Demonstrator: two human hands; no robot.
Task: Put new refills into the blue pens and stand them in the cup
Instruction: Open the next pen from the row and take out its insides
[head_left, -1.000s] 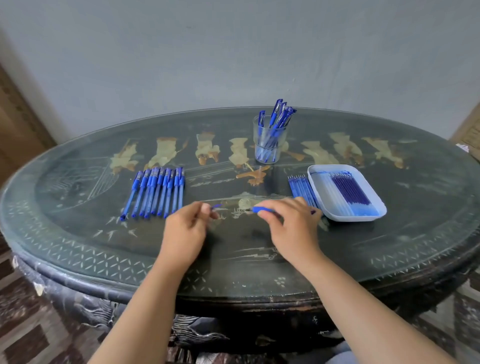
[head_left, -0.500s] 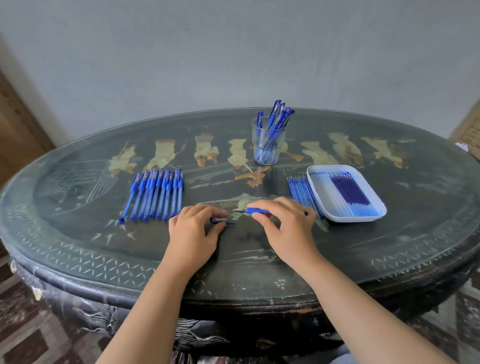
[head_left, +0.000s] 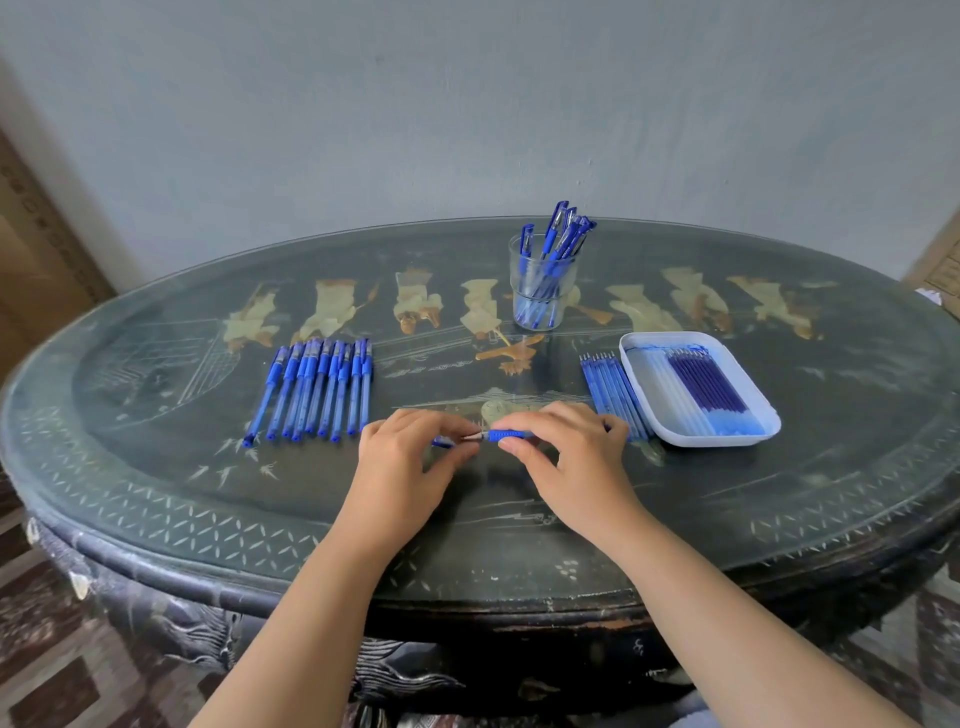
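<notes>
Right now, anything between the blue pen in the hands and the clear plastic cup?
Nothing visible. Bare dark tabletop lies between the blue pen and the clear plastic cup; the row of blue pens sits left of that path, the white tray right.

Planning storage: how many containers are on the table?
2: a clear cup of blue pens at the back centre, and a white tray of refills on the right. None looks hidden.

A left hand (head_left: 410, 457) and a right hand (head_left: 571, 457) hold one blue pen (head_left: 506, 434) at the front centre of a dark oval lacquered table (head_left: 156, 499). Bare tabletop runs from them back to a clear plastic cup of pens (head_left: 543, 291). A row of blue capped pens (head_left: 317, 389) borders this lane on the left. Loose blue refills (head_left: 613, 395), just beside a white rectangular plastic tray (head_left: 711, 441), border it on the right.
</notes>
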